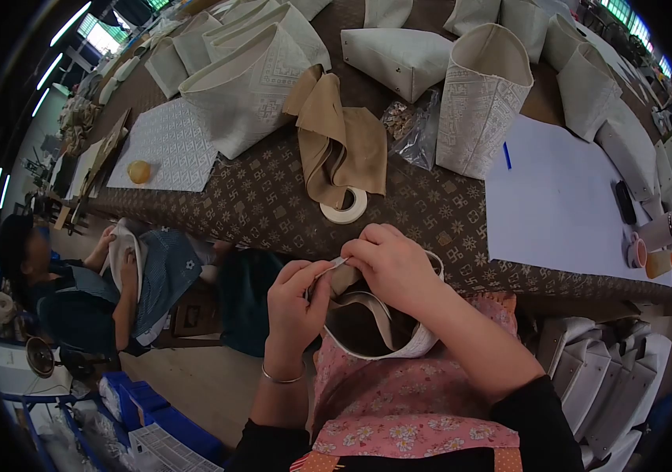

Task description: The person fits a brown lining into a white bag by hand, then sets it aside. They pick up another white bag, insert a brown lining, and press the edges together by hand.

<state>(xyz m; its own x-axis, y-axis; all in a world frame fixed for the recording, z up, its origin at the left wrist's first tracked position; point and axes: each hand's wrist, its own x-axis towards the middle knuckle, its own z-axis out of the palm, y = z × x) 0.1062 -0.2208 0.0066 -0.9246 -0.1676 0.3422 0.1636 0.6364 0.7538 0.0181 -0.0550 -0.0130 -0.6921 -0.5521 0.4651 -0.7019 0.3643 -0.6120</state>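
On my lap, against the table edge, rests a white bag (424, 341) with its mouth facing up and a dark inside. A light strip (379, 311) curls within its opening. My left hand (298, 303) pinches the bag's rim or an edge piece at the far left of the mouth. Close beside it, my right hand (389, 263) closes its fingers on the same edge. Whether a small part sits between the fingertips is hidden. Just beyond my hands, a roll of white tape (344, 206) lies by a folded tan cloth (360, 145).
Several white embossed bags (481, 102) stand across the patterned tablecloth (257, 189). A plastic bag of small metal parts (411, 126), a white sheet (556, 204) and a cup (636, 252) are there too. At left sits another person (76, 299) holding pale material. More bags (603, 377) hang at lower right.
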